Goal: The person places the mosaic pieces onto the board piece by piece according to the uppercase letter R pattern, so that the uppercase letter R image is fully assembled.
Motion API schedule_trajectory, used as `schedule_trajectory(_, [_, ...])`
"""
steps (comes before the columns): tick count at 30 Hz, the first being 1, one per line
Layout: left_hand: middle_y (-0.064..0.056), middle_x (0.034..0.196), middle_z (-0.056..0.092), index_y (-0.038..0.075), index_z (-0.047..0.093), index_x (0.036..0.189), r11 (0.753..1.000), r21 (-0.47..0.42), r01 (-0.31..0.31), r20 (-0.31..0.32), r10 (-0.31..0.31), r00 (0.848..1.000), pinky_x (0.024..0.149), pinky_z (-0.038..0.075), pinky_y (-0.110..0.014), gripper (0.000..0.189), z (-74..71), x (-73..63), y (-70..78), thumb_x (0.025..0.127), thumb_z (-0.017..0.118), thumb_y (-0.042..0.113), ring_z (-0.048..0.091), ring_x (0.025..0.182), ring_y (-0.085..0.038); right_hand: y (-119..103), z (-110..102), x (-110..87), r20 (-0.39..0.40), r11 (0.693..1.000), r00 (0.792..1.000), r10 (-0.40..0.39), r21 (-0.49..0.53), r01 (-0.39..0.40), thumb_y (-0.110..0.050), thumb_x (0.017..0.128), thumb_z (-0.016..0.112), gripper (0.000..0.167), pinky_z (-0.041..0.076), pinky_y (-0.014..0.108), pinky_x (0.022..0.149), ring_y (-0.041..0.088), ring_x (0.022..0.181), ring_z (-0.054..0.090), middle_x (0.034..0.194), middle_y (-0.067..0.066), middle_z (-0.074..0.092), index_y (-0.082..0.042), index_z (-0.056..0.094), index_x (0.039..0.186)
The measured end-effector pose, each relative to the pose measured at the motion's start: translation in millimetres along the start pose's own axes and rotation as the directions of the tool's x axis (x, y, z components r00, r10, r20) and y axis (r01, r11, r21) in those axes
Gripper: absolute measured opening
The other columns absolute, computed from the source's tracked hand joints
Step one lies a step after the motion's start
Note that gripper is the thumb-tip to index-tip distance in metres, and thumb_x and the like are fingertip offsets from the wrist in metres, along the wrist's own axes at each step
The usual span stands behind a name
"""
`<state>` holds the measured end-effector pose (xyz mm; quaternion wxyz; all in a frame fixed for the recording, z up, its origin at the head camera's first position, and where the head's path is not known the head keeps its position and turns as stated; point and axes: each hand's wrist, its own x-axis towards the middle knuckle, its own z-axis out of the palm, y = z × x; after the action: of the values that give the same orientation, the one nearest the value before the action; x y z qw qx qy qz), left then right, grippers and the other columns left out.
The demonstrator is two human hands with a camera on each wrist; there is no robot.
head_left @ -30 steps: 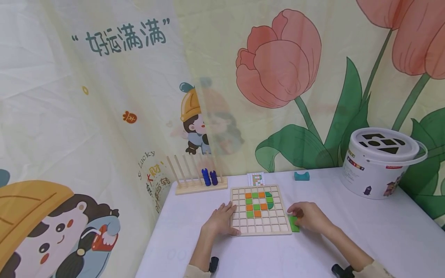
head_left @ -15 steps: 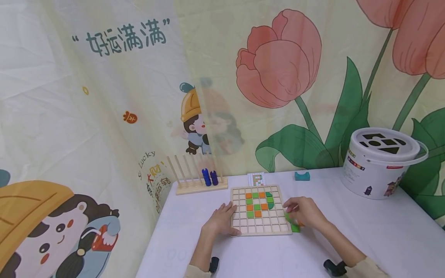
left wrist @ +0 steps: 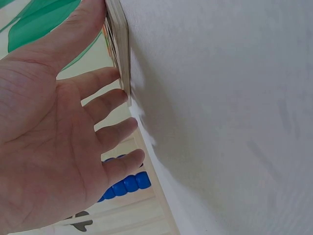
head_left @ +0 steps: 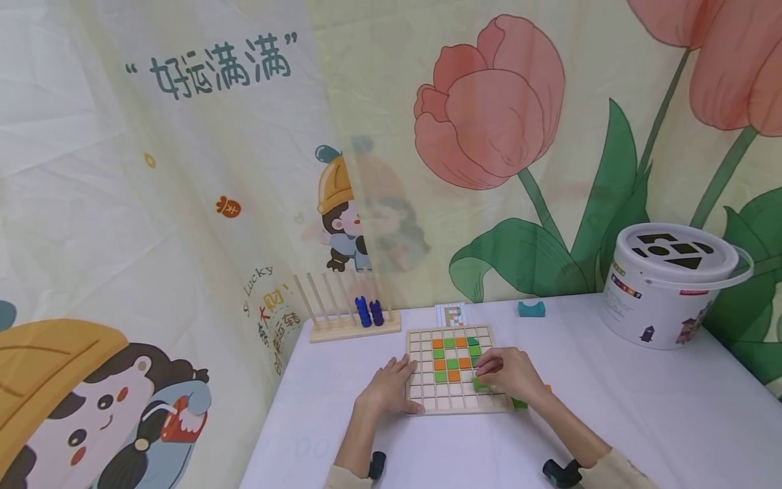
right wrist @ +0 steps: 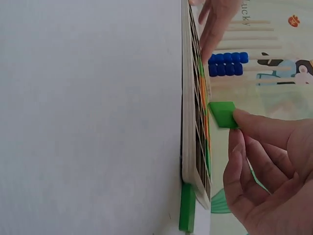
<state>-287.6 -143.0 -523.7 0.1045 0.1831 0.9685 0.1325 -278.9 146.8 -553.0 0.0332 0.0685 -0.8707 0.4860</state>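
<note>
A square wooden grid board (head_left: 427,401) lies on the white table, partly filled with orange, light green and dark green tiles. My left hand (head_left: 387,388) rests against its left edge; in the left wrist view the fingers (left wrist: 110,105) are spread, touching the board's side. Between thumb and fingers my right hand (head_left: 516,373) pinches a light green tile (right wrist: 224,114), held just above the right part of the board. Another green tile (right wrist: 187,208) lies by the board's right edge, mostly hidden under the right hand in the head view.
A pattern card (head_left: 451,315) lies behind the board. At the back left stands a peg rack (head_left: 354,330) with blue beads (head_left: 363,312). A teal block (head_left: 531,310) sits at the back, and a white lidded bucket (head_left: 654,316) at the right.
The right hand has lifted a light green tile from beside the board and carried it left, over the grid. The left hand stays where it was.
</note>
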Motion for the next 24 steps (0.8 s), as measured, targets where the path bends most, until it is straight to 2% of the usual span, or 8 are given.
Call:
schedule_trajectory(5, [-0.013, 0.166, 0.038, 0.009, 0.048, 0.156, 1.0, -0.01, 0.004, 0.0, -0.004, 1.0, 0.124, 0.03, -0.057, 0.098, 0.6, 0.3, -1.8, 0.075, 0.093, 0.043, 0.03, 0.155, -0.038, -4, 12, 4.0, 0.043, 0.999, 0.999, 0.019, 0.035, -0.021, -0.002, 0.08, 0.088, 0.02, 0.058, 0.022, 0.069, 0.013, 0.076, 0.068, 0.078, -0.005, 0.071, -0.011, 0.077, 0.094])
schedule_trajectory(10, [-0.013, 0.166, 0.038, 0.009, 0.048, 0.156, 1.0, -0.022, -0.004, 0.0, 0.004, 1.0, 0.124, 0.031, -0.058, 0.098, 1.8, 0.8, -3.1, 0.075, 0.093, 0.043, 0.031, 0.155, -0.038, -9, 19, 3.8, 0.046, 0.999, 0.998, 0.05, 0.008, -0.051, 0.001, 0.082, 0.086, 0.018, 0.058, 0.022, 0.065, 0.014, 0.075, 0.066, 0.077, -0.003, 0.069, -0.009, 0.077, 0.093])
schedule_trajectory(18, [-0.012, 0.166, 0.038, 0.01, 0.048, 0.156, 1.0, -0.013, -0.003, -0.002, 0.003, 1.0, 0.124, 0.031, -0.057, 0.099, 2.2, 0.5, -1.9, 0.075, 0.093, 0.044, 0.031, 0.155, -0.037, -8, 24, 6.1, 0.037, 0.996, 0.999, 0.024, -0.088, -0.02, -0.001, 0.083, 0.087, 0.018, 0.055, 0.021, 0.063, 0.013, 0.073, 0.062, 0.075, -0.006, 0.066, -0.015, 0.076, 0.087])
schedule_trajectory(24, [-0.013, 0.167, 0.038, 0.01, 0.048, 0.156, 1.0, -0.029, 0.007, 0.001, -0.007, 1.0, 0.125, 0.029, -0.056, 0.099, 2.0, 0.0, -0.8, 0.075, 0.093, 0.042, 0.031, 0.155, -0.036, -4, 25, 7.9, 0.052, 0.995, 0.999, -0.003, -0.099, 0.008, 0.0, 0.081, 0.087, 0.02, 0.056, 0.021, 0.064, 0.011, 0.072, 0.062, 0.074, -0.008, 0.067, -0.015, 0.076, 0.087])
